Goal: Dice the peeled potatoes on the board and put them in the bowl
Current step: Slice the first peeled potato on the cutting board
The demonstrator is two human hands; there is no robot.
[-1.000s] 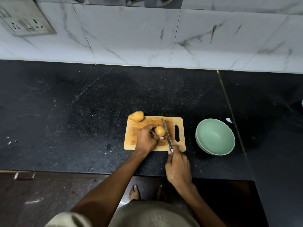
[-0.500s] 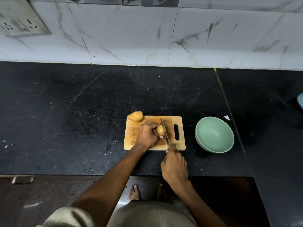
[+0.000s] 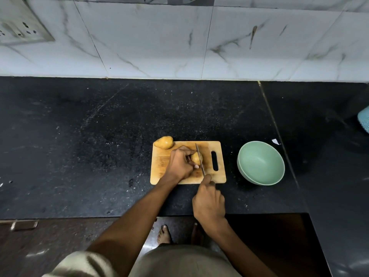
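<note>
My left-hand fingers [image 3: 189,156] are curling over the potato [image 3: 196,158] I'm working on, pinching it down against the cutting board [image 3: 159,170], thumb tip showing at the potato's near side. My left hand [image 3: 180,165] is covering its left part, so only the right part is showing. My right hand [image 3: 209,202] is wrapping round the knife handle just off the board's near edge, forefinger lying forward toward the blade.

The knife [image 3: 200,159] is running from the near edge toward the far edge, its blade lying against the potato's exposed right side, just beside my left fingertips. Whether the edge is already biting in or only resting there, I cannot tell.

The relation that matters: the potato is lying directly right of my holding fingers, and the blade is crossing it near to far, so the cut is falling on the side away from my knuckles. The potato's long axis appears to be running near to far, roughly along the blade, though my hand is hiding too much to be sure.

A second whole potato [image 3: 163,142] is sitting at the board's far-left corner, partly overhanging onto the counter [image 3: 79,146]. The bowl [image 3: 259,148] is standing on the counter off the board's right edge, nearer my knife hand, nothing in it. No diced pieces are lying on the board, so I'm judging the dicing barely begun.
</note>
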